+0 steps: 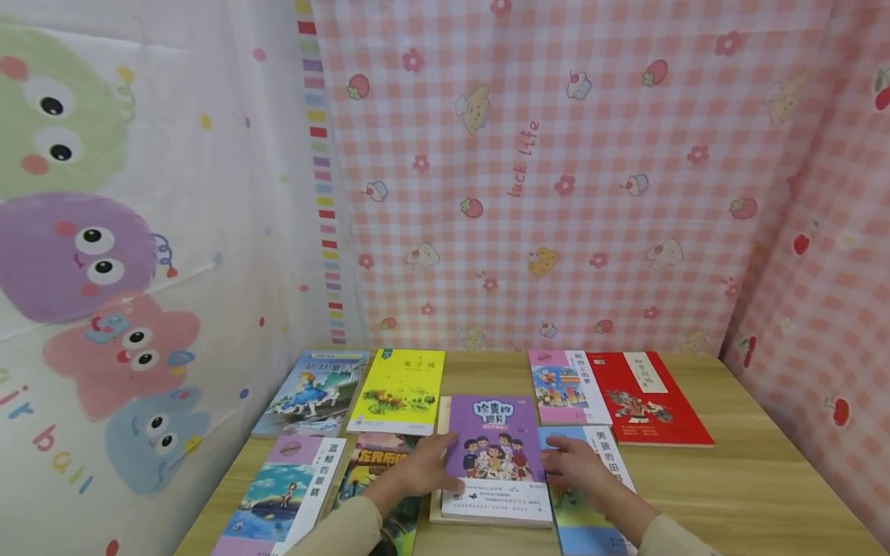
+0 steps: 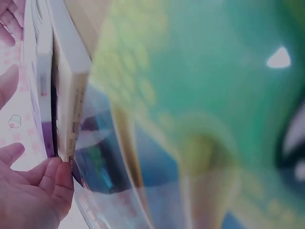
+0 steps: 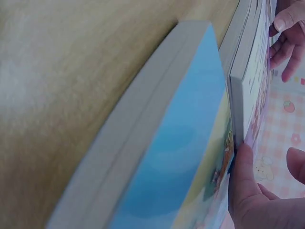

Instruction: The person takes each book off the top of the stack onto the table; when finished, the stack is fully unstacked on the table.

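Note:
A purple picture book (image 1: 495,457) with a white lower band lies face up in the middle of the table, on top of a cream-edged book (image 1: 436,506) that shows at its left side. My left hand (image 1: 422,468) is at the left edge of this pair; in the left wrist view its fingertips touch the book edges, the thumb apart. On the other side, my right hand (image 1: 582,468) has its fingers along the purple book's right edge, thumb raised in the right wrist view. Beneath the right hand lies a blue-and-green-covered book (image 1: 582,525), partly hidden.
Left are a yellow book (image 1: 398,390), a girl-covered blue book (image 1: 313,395), a lake-scene book (image 1: 276,494) and a dark dinosaur-like book (image 1: 399,521) under my left forearm. Back right, a pink-and-white book (image 1: 566,390) adjoins a red book (image 1: 650,401). Patterned cloths surround the wooden table (image 1: 737,494).

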Motion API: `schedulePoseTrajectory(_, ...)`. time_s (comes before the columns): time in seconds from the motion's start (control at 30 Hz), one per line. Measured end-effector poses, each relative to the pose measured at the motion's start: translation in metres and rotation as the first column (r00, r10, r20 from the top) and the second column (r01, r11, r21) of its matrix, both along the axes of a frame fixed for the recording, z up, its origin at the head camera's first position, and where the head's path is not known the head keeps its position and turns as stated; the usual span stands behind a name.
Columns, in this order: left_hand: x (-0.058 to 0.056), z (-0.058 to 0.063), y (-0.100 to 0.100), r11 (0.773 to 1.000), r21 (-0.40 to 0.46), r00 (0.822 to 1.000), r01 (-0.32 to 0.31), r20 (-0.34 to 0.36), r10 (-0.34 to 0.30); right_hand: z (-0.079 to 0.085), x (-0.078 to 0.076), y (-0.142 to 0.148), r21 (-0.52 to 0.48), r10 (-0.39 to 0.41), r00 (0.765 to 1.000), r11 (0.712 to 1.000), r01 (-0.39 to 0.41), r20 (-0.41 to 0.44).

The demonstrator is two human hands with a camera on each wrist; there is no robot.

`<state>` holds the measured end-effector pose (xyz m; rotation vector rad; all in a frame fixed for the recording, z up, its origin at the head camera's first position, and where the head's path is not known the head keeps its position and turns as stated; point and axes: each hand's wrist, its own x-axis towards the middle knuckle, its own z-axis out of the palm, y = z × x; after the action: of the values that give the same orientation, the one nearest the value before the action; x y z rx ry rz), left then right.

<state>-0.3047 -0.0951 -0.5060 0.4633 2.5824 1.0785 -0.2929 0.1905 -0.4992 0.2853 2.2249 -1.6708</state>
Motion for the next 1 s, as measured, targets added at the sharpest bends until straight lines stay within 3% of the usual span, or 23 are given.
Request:
schedulePoseTrajectory(0.17, 0.001, -0.001, 0.000, 0.990, 0.135, 0.999, -0.024, 0.038, 0.019, 0.001, 0.002, 0.000, -0.041, -0.010, 1.000, 0.999, 0.010, 0.008)
schedulePoseTrajectory(0.33, -0.001, -0.002, -0.003, 0.944, 0.325, 0.996, -0.054, 0.091, 0.025, 0.003, 0.001, 0.001, -0.077, -0.022, 1.000, 0.997, 0.021, -0.003)
schedulePoseTrajectory(0.5, -0.005, -0.004, -0.001, 0.868, 0.472, 0.979, -0.153, 0.189, 0.070, 0.003, 0.001, 0.002, -0.113, -0.019, 1.000, 0.993, 0.017, -0.016)
schedulePoseTrajectory(0.63, -0.004, -0.002, 0.004, 0.786, 0.581, 0.953, -0.212, 0.301, 0.035, -0.001, -0.002, 0.002, -0.076, -0.020, 1.000, 0.997, 0.019, -0.021)
schedulePoseTrajectory(0.83, 0.001, 0.006, 0.013, 0.685, 0.692, 0.949, -0.227, 0.316, -0.005, -0.003, -0.006, 0.004, -0.013, -0.031, 1.000, 0.999, 0.031, -0.003)
schedulePoseTrajectory(0.9, 0.001, 0.009, 0.016, 0.676, 0.704, 0.951, -0.218, 0.310, -0.016, -0.004, -0.006, 0.008, -0.077, -0.032, 0.999, 0.997, 0.032, -0.002)
schedulePoseTrajectory(1.0, 0.003, 0.013, 0.019, 0.692, 0.695, 0.949, -0.196, 0.311, -0.044, -0.001, -0.005, 0.021, -0.227, -0.015, 1.000, 0.974, 0.009, -0.021)
